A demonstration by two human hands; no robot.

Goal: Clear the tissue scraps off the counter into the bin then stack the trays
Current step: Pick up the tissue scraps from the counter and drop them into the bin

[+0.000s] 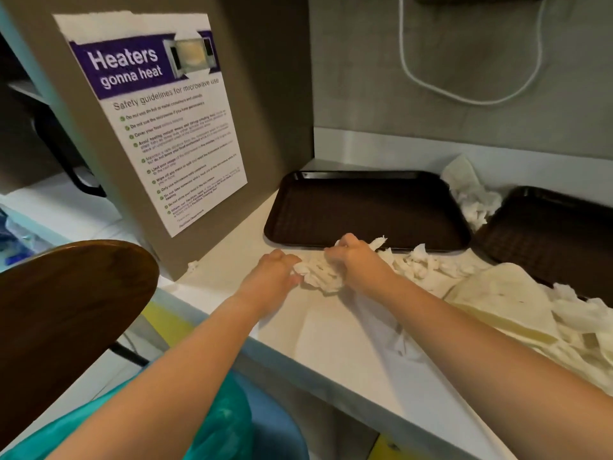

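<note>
A clump of white tissue scraps (320, 275) lies on the white counter (331, 340) just in front of a dark brown tray (365, 210). My left hand (273, 270) and my right hand (355, 260) press in on the clump from either side, fingers curled into it. A second brown tray (557, 237) sits to the right, partly overlaid by tissue. More scraps (428, 262) trail to the right along the first tray's front edge, and another bunch (471, 194) lies between the two trays. A blue bin with a green liner (229, 423) stands below the counter edge.
Flat sheets of tissue (510, 303) cover the counter's right side. A grey panel with a microwave notice (159, 117) walls off the left. A round wooden seat (66, 313) is at lower left. A white cable (464, 91) hangs on the back wall.
</note>
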